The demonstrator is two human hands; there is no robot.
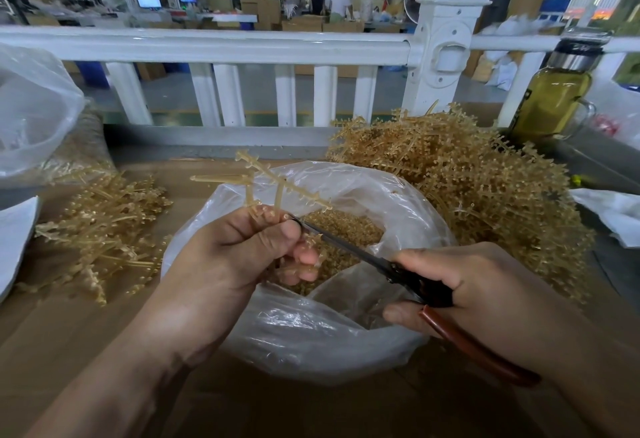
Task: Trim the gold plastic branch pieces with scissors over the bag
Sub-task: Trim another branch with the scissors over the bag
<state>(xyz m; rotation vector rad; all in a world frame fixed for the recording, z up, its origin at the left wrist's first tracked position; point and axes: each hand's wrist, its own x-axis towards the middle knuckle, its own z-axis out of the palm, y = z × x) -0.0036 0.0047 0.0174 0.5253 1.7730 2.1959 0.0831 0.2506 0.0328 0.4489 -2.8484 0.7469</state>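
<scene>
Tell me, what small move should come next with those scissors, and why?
Probably squeeze the handles to snip. The right hand grips the brown-handled metal scissors, whose tips meet the gold plastic branch piece just where the left hand pinches it, above the open clear plastic bag already holding cut bits, so the offcut should drop in.

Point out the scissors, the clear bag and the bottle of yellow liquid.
scissors [341, 242]: head view, on the dark blade.
clear bag [311, 344]: head view, on its near wall.
bottle [550, 101]: head view, on the glass body.
</scene>
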